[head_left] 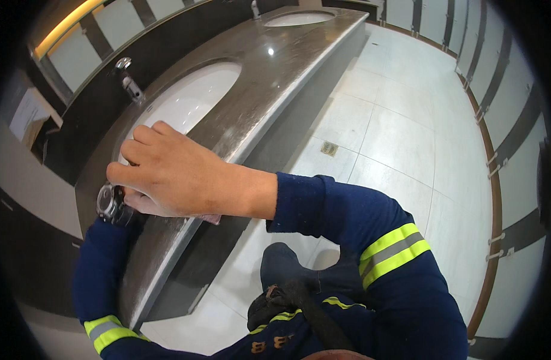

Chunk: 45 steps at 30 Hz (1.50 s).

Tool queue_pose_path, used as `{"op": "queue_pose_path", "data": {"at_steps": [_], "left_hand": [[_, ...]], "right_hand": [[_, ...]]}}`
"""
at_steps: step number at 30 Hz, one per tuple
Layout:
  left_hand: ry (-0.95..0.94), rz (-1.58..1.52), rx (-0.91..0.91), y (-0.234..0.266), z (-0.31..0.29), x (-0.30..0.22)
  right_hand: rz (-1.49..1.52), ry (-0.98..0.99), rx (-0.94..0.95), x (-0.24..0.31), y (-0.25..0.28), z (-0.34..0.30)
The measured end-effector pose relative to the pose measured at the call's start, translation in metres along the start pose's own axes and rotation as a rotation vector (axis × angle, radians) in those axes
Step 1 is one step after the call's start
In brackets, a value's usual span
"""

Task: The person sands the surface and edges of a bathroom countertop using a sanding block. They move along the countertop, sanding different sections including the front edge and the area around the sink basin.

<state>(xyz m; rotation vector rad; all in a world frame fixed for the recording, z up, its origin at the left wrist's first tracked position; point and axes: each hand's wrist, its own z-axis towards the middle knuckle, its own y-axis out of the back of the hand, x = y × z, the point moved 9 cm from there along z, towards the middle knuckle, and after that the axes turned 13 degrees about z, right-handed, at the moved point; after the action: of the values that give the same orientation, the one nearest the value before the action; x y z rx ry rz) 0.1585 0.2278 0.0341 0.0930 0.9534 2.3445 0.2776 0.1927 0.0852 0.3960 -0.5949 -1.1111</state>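
Because the right hand (173, 171) lies across the left hand (129, 192) and covers most of it, the main danger here seems to come from what cannot be seen. The fingers of the right hand are bent, but their inner side is turned away, so I cannot tell whether this grip is holding something; for the left hand I cannot tell either, since only a little of it shows beside the watch (110, 203). The watch sits on the left wrist, above the dark worktop (260, 69) and near the sink (209, 90). If the right fingers pulled at it without care, it could pinch the wrist, or come loose and strike the hard worktop

A small pink thing (212, 219), perhaps cloth, shows under the right wrist, by the front edge of the worktop. Most of it is hidden, and I cannot tell which hand holds it, if any. In my judgement it is the easier thing to lose: with a weak hold, it could drop past this edge to the floor (395, 132). The tap (131, 87) stands beside the sink, and the left sleeve (101, 258) reaches close to the watch, so splashing water could wet both
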Motion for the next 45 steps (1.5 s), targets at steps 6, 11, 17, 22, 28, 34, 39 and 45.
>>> {"op": "queue_pose_path", "data": {"at_steps": [6,11,17,22,28,34,39,45], "left_hand": [[0.378,0.635,0.715,-0.020,0.039,-0.026],[0.387,0.671,0.737,-0.019,0.040,-0.025],[0.417,0.640,0.685,-0.012,0.033,-0.026],[0.364,0.662,0.719,-0.019,0.040,-0.022],[0.381,0.642,0.713,-0.012,0.036,-0.025],[0.401,0.673,0.729,-0.017,0.033,-0.023],[0.344,0.645,0.710,-0.018,0.037,-0.023],[0.360,0.700,0.726,-0.014,0.028,-0.021]], "right_hand": [[-0.577,-0.083,-0.428,-0.195,0.159,-0.075],[-0.546,-0.230,-0.339,-0.206,0.183,-0.065],[-0.305,0.052,-0.343,-0.104,0.091,-0.035],[-0.491,-0.184,-0.461,-0.176,0.175,-0.071],[-0.390,0.199,-0.563,-0.132,0.134,-0.068],[-0.472,0.015,-0.390,-0.114,0.122,-0.056],[-0.558,-0.321,-0.393,-0.198,0.209,-0.092],[-0.191,-0.075,-0.172,-0.064,0.067,-0.048]]}}
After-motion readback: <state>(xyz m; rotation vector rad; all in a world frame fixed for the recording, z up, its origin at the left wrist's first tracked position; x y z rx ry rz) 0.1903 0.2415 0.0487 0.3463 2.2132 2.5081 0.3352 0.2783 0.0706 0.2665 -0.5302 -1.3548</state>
